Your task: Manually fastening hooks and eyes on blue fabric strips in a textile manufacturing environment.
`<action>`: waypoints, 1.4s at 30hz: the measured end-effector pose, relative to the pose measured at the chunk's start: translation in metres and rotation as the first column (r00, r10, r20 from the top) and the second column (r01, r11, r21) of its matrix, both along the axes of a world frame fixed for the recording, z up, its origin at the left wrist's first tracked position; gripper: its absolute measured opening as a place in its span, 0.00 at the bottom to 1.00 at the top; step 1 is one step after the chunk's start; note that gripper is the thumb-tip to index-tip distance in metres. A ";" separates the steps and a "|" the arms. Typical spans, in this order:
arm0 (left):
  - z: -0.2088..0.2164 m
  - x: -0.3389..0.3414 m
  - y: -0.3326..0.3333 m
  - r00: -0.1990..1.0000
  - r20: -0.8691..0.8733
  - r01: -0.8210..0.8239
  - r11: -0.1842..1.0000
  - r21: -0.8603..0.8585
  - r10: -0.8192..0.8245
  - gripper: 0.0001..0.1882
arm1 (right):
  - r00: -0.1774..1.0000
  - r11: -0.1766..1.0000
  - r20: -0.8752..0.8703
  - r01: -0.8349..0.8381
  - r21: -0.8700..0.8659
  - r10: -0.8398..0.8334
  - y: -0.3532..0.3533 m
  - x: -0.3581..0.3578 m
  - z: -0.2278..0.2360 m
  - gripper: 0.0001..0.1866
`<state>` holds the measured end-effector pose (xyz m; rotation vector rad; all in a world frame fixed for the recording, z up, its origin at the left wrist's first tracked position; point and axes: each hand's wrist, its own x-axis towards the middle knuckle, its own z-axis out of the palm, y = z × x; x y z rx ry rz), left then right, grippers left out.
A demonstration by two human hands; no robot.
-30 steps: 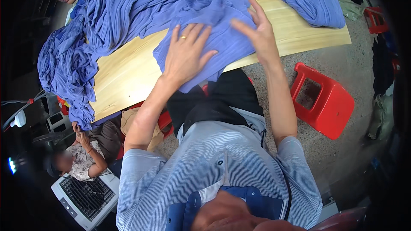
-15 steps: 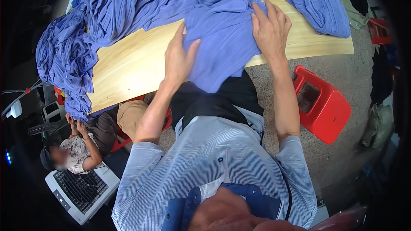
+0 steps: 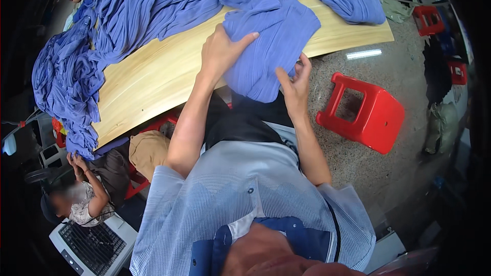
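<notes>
Left grip (image 3: 219,53) pinches cloth (image 3: 273,41); whether right grip (image 3: 296,89) does, I cannot tell. A heap (image 3: 148,15) crowds the table (image 3: 163,66); a stool (image 3: 376,115) stands nearby.

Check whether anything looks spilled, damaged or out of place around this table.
Nothing looks spilled or damaged. The untidiest spot is the heap of blue cloth at the left end of the table: it lies rumpled and droops past the edge, whereas the blue piece at the left hand is flatter.
</notes>
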<state>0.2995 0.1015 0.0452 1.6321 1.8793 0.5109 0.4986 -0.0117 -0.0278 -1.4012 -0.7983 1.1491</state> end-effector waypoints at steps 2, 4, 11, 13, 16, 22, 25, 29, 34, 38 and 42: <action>-0.011 0.001 0.004 0.999 0.029 0.018 0.999 -0.026 -0.017 0.50 | 0.984 1.000 -0.179 0.020 0.005 -0.019 0.013 -0.017 0.015 0.54; -0.042 0.000 0.002 0.975 0.207 0.077 0.996 0.041 -0.084 0.45 | 0.996 0.999 -0.092 -0.016 0.036 0.019 0.015 -0.018 0.006 0.53; -0.024 0.033 -0.037 0.921 0.386 0.051 0.998 0.029 -0.058 0.31 | 0.983 0.994 -0.149 -0.109 -0.018 0.105 0.016 0.039 0.026 0.35; -0.036 0.036 -0.036 0.870 0.490 0.047 0.999 0.021 -0.052 0.33 | 0.975 0.982 -0.125 -0.187 -0.018 0.184 0.023 0.041 0.035 0.36; -0.037 0.049 -0.036 0.584 0.807 0.025 0.992 -0.127 0.089 0.37 | 0.979 0.991 -0.152 -0.137 -0.010 0.134 0.026 0.050 0.032 0.36; -0.002 0.063 -0.026 0.437 0.865 0.097 0.944 -0.315 0.244 0.39 | 0.948 0.975 -0.268 -0.203 -0.090 0.173 0.041 0.058 0.042 0.30; 0.017 0.079 -0.028 0.452 0.881 0.059 0.980 -0.189 0.142 0.34 | 0.934 0.968 -0.268 -0.249 -0.015 0.236 0.054 0.077 0.073 0.27; 0.011 0.113 -0.002 0.225 0.970 -0.024 0.996 -0.084 0.087 0.38 | 0.924 0.954 -0.262 -0.299 -0.036 0.280 0.090 0.121 0.127 0.26; 0.094 0.177 0.073 0.040 0.997 -0.039 0.997 -0.064 0.065 0.25 | 0.951 0.959 -0.143 -0.261 0.107 0.274 0.169 0.185 0.203 0.27; 0.099 0.223 0.150 0.028 0.975 -0.174 0.959 0.222 -0.221 0.24 | 0.934 0.929 0.138 -0.347 0.128 0.330 0.243 0.232 0.236 0.37; 0.015 0.249 0.201 0.125 0.985 -0.131 0.982 0.135 -0.119 0.31 | 0.777 0.809 0.258 -0.586 -0.033 0.574 0.308 0.266 0.201 0.36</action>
